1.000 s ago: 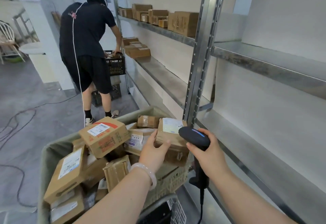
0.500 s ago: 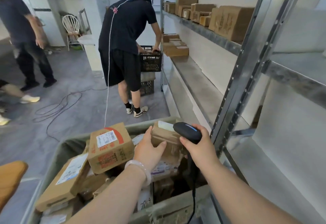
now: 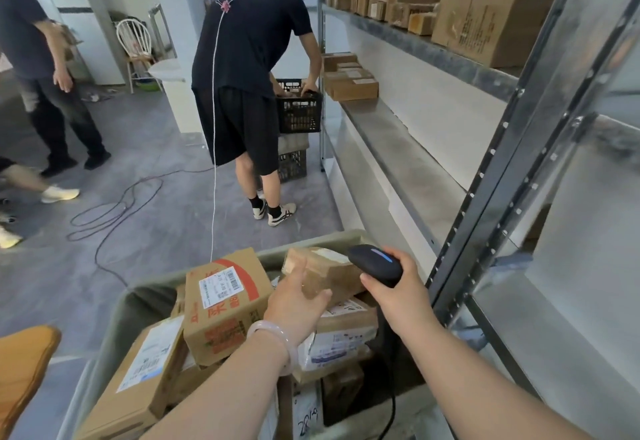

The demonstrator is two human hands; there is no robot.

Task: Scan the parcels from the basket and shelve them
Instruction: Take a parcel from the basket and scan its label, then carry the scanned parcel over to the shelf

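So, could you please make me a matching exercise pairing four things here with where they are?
1 barcode scanner
2 small taped parcel
3 black crate
4 white chair

A in the left hand
B at the back left of the room
C in the right hand
D under the other worker's hands

Pairs: 1-C, 2-A, 3-D, 4-B.

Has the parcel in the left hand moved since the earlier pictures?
Yes, slightly. The left hand has carried the parcel toward the red-printed box in the basket; the gap between them has narrowed.
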